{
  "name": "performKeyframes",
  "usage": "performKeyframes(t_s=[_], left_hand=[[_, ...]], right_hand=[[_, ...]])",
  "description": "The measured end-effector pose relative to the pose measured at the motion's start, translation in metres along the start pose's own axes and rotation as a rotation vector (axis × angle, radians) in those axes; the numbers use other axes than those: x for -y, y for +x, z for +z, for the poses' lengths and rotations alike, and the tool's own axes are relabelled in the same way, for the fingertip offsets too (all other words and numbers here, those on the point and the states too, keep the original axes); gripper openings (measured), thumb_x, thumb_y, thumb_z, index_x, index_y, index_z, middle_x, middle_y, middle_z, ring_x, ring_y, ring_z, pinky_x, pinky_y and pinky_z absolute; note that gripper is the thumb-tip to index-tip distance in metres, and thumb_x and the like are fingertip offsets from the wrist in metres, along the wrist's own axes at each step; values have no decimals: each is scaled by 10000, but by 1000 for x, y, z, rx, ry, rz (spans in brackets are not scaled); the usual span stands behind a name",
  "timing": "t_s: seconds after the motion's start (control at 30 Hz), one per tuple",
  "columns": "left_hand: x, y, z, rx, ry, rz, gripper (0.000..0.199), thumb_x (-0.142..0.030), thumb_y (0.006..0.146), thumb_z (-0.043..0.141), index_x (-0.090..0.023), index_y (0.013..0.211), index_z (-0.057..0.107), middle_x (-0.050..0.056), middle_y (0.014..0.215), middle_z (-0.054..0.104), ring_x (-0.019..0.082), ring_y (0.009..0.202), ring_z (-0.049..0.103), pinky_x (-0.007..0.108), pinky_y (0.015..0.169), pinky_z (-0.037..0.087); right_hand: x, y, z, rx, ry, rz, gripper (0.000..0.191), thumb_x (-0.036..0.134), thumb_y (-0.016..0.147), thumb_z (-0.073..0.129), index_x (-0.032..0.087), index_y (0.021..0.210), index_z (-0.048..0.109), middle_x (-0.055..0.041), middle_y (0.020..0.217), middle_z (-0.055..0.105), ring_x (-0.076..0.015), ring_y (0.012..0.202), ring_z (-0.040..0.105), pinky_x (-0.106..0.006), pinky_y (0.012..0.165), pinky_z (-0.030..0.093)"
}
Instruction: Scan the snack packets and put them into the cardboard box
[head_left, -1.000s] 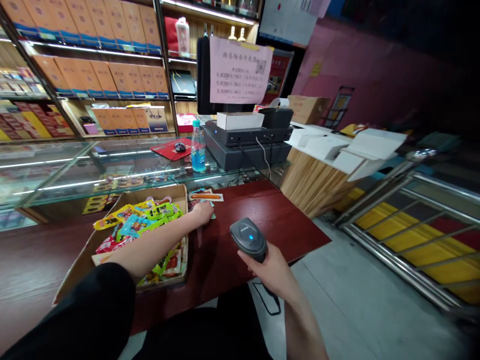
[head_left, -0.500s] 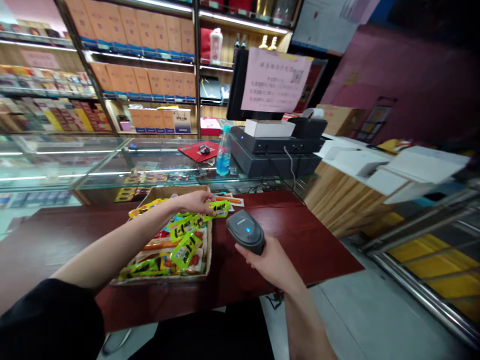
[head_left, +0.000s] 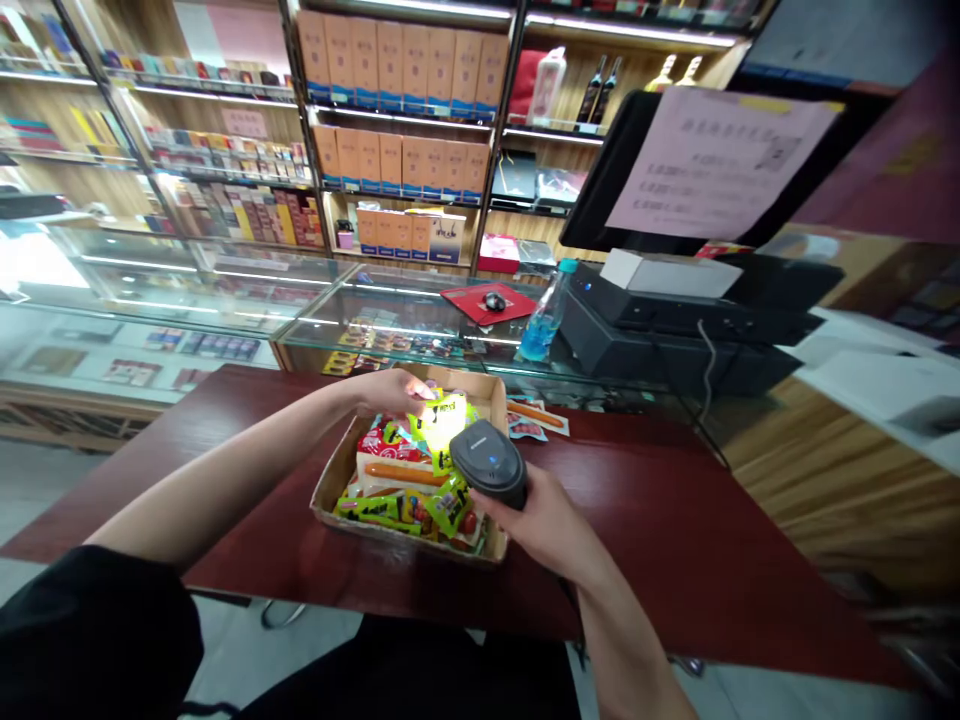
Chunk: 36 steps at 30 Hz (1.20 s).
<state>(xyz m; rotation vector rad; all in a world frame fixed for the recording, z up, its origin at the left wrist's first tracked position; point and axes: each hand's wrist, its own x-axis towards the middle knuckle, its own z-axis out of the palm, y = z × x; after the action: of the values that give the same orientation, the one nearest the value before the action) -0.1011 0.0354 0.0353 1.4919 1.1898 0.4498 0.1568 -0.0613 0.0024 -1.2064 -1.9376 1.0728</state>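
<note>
My right hand (head_left: 544, 520) is wrapped round a dark grey barcode scanner (head_left: 489, 463) with a small blue light on top. Its head points over the cardboard box (head_left: 330, 490) at a yellow-green snack packet (head_left: 444, 415), which glows white in the scanner's beam. Pinched at its upper edge, that packet is in my left hand (head_left: 397, 393), just above the box. Inside the box lie more green packets (head_left: 375, 508), a red packet (head_left: 382, 437) and a wrapped sausage (head_left: 401, 474). Just beyond the box's right corner rests another wrapped sausage (head_left: 536, 414).
The box stands on a dark red table (head_left: 622, 540). Behind it, a glass counter holds a blue drink bottle (head_left: 544, 315), a red mat (head_left: 469, 305) with a mouse, and a cash drawer (head_left: 600, 330) below a monitor (head_left: 600, 190). Stocked shelves line the back wall.
My view has swung left. The packet in my left hand has gone from the box's right edge to over the box, and the scanner now lights it up.
</note>
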Motion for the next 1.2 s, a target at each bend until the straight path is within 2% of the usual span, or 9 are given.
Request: performKeyframes(t_s=[0.17,0.33,0.47,0.57,0.73,0.87,1.03,1.13,1.2], left_hand=[[3,-8,-8,16,-38,-21,198,-226,575,727,-177,767,734,51,715,717,144,601,631,251,578,497],[10,2,-13,-60,-30,-7,293,-277,506,794,-190,780,740,26,686,707,149,596,625,253,559,488],[8,22,-13,-52,240,40,348,-395,554,763,-183,829,734,-4,680,678,121,591,590,222,561,447],[-6,40,-2,-62,492,79,371,-462,605,712,-169,832,721,-6,708,674,119,628,584,211,591,426],[-40,80,36,-66,769,147,420,-477,618,686,-180,914,719,17,864,710,162,767,626,219,670,434],[-57,131,82,3,873,212,398,-485,660,650,-215,945,712,5,846,716,166,767,642,212,661,442],[-59,205,141,6,1120,237,431,-434,695,639,-224,1070,680,70,1016,705,220,873,654,258,709,472],[-54,239,165,-19,1260,260,429,-386,752,593,-214,1141,648,124,1144,661,267,981,636,308,755,486],[-50,255,175,19,1324,220,417,-311,745,606,-210,1148,642,138,1159,655,281,1012,630,328,773,490]], right_hand=[[2,7,5,15,3,-12,347,358,772,667,204,1083,662,-60,1048,719,-238,971,660,-370,847,518],[2,6,3,11,-6,-8,312,368,773,665,196,1034,670,-52,1018,725,-230,939,664,-343,819,518],[-2,-1,-6,-32,-6,15,319,377,774,661,184,1028,672,-56,985,729,-235,939,661,-338,807,517],[-6,-10,-17,-81,0,28,311,362,777,661,198,1042,669,-48,967,729,-227,926,662,-329,793,518],[-20,-30,-44,-219,-44,93,300,368,780,656,194,1023,665,-57,862,731,-221,842,673,-313,732,517],[-34,-50,-67,-341,-71,136,311,340,764,664,190,1035,654,-69,940,724,-221,854,668,-317,755,504],[-48,-77,-92,-450,-90,213,303,348,758,663,192,1017,657,-56,923,724,-210,830,667,-306,750,496],[-53,-95,-104,-491,-116,275,332,368,767,657,192,1049,651,-51,881,723,-203,765,668,-299,719,494],[-55,-106,-110,-508,-125,301,342,371,775,651,185,1062,649,-51,842,721,-198,735,666,-294,706,493]])
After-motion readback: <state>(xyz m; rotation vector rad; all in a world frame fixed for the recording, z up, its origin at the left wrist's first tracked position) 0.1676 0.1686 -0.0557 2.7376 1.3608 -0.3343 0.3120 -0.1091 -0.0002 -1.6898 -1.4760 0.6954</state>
